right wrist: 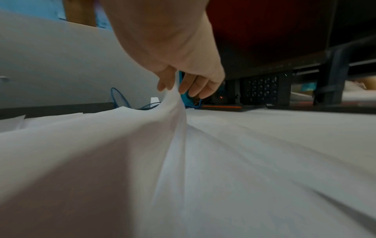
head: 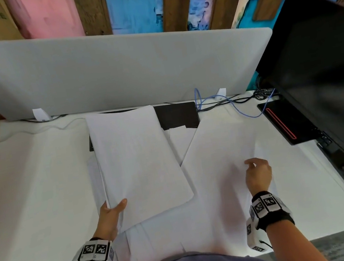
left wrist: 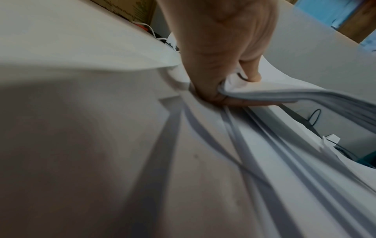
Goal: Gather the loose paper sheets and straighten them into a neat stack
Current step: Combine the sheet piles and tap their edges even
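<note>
A person's left hand grips a thick bundle of white paper sheets, thumb on top, in front of the long grey desk divider. The right hand pinches one loose white sheet lying right of the bundle. The lift looks best kept low, sliding the sheet under the bundle uncreased.

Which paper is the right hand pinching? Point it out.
The angled sheet on the right: the right hand pinches it up into a ridge. The left hand holds the thicker bundle.
</note>
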The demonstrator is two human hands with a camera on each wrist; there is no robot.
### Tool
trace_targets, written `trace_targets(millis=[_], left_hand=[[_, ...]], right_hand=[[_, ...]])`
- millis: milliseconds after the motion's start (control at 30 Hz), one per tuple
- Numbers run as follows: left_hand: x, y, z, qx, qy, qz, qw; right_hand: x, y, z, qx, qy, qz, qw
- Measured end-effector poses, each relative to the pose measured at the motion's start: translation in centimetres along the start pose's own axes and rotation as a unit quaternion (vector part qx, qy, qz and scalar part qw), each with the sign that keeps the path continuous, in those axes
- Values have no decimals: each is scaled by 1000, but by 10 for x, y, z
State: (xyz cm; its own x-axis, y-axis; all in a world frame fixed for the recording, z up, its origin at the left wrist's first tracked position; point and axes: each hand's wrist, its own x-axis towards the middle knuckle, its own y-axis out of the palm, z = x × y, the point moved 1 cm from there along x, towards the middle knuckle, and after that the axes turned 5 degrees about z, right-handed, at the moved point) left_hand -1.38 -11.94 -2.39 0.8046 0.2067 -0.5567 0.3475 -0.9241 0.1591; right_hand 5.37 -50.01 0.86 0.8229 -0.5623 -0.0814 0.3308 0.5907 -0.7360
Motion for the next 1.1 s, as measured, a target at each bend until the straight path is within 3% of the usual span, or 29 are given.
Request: trace_targets(millis=[133,300,533,633,733,800,900,967,1033,1100], left_hand=[[0,0,0,-5,-5,3,1000],[-1,0,-1,-12,2,8,1000],[0,0,-2,-19,15,10,1000],[-1,1,-2,-19,17,5,1000],[-1,2,-1,-16,21,5,1000],[1,0,0,-16,21,5,1000],[4,0,3,-17,15,8,1000],[3,1,2,-15,16,10,1000],[2,1,1,-12,15,11,1000],[1,1,1,-4,16,8,1000]], right_hand=[[-1,8,-5,48,89,100,990],[-3,18,1,-7,184,112,977],[-7,33,6,32,106,100,989],[-17,41,7,50,79,127,987],[-20,46,11,89,100,123,983],[-18,51,16,128,114,175,970],[-28,61,24,238,118,337,903],[-41,72,26,246,122,393,878],[-51,83,27,229,116,411,875],[-52,87,26,195,110,390,893]])
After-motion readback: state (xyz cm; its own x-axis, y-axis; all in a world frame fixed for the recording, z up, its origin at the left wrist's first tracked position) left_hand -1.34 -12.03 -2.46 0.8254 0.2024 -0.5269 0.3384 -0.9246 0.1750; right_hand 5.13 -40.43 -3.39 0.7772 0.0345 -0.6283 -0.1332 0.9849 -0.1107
